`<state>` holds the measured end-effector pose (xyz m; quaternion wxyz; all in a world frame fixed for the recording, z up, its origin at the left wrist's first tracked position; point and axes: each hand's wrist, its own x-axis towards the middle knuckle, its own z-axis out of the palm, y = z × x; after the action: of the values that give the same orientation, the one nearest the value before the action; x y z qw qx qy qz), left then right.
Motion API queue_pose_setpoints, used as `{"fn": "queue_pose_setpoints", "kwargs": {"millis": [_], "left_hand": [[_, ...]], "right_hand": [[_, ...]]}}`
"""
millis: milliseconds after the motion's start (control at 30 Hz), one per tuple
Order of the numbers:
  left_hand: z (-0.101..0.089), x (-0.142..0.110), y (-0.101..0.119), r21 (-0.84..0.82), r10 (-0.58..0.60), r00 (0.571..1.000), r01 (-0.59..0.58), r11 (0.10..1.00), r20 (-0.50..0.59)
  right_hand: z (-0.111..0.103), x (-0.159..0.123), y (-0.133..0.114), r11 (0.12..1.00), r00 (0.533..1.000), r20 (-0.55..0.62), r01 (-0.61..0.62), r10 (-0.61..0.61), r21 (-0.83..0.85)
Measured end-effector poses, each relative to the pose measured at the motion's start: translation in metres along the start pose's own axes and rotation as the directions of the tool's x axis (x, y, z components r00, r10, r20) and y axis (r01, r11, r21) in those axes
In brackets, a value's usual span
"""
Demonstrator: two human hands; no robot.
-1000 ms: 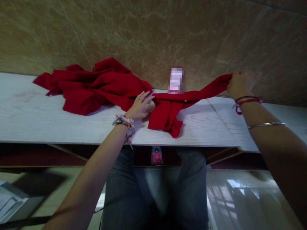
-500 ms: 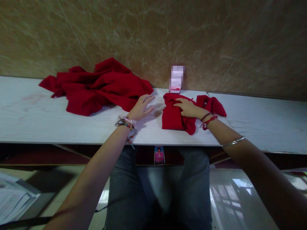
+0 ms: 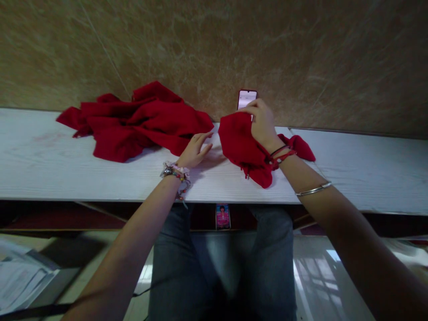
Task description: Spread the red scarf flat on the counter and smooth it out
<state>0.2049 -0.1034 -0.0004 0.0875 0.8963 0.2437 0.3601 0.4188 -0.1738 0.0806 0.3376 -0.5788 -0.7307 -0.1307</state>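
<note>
A small piece of red cloth hangs in my right hand, its upper edge pinched between thumb and fingers. Its lower end rests on the white tabletop, and another red part shows beyond my wrist; whether the two are joined is hidden. My left hand lies open on the table, fingers stretched out and apart. Its fingertips are close to the right end of a larger crumpled heap of red cloth; whether they touch it I cannot tell.
A phone with a lit screen leans against the brown marbled wall, partly behind my right hand. Under the tabletop, a pink picture card lies between my knees. Papers are stacked at lower left.
My right hand has lifted the folded edge of the small red cloth up and away toward the wall, and it now covers part of the phone. My left hand has hardly moved.
</note>
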Motion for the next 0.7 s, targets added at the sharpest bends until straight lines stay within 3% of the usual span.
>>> {"fn": "queue_pose_setpoints", "kwargs": {"millis": [33,100,133,167,233,333,400,467,600,700], "left_hand": [[-0.001,0.0,0.001,-0.025,-0.01,1.0,0.009,1.0,-0.013],[-0.002,-0.001,0.002,-0.095,-0.029,0.999,0.027,0.995,-0.019],[-0.002,-0.001,0.002,-0.132,-0.034,0.999,0.032,0.991,-0.006],[-0.002,-0.002,0.003,-0.16,-0.033,0.999,0.034,0.986,0.012],[-0.003,-0.002,0.004,-0.167,-0.016,0.999,0.023,0.986,0.045],[-0.002,-0.001,0.008,-0.081,0.044,0.998,-0.039,0.996,0.052],[-0.001,0.0,0.012,-0.022,0.11,0.991,-0.108,0.994,0.077],[0.003,0.001,0.018,0.013,0.169,0.972,-0.173,0.985,0.164],[0.013,0.003,0.025,0.073,0.161,0.913,-0.202,0.977,0.375],[0.018,0.005,0.022,0.132,0.126,0.912,-0.191,0.973,0.39]], "right_hand": [[0.001,0.001,-0.001,0.997,0.987,0.142,0.08,-0.08,0.008],[0.007,-0.003,-0.002,0.975,0.877,0.427,0.218,-0.218,0.049],[0.011,-0.006,0.0,0.966,0.823,0.511,0.251,-0.248,0.064],[0.015,-0.01,0.003,0.965,0.802,0.545,0.256,-0.247,0.061],[0.02,-0.018,0.011,0.982,0.851,0.499,0.186,-0.165,0.007],[0.024,-0.029,0.028,0.993,0.932,0.359,-0.013,0.056,-0.12],[0.025,-0.037,0.04,0.969,0.929,0.315,-0.136,0.197,-0.206],[0.028,-0.046,0.05,0.948,0.899,0.342,-0.193,0.274,-0.253],[0.034,-0.055,0.058,0.95,0.861,0.431,-0.165,0.27,-0.265],[0.03,-0.051,0.056,0.94,0.868,0.404,-0.176,0.288,-0.292]]}}
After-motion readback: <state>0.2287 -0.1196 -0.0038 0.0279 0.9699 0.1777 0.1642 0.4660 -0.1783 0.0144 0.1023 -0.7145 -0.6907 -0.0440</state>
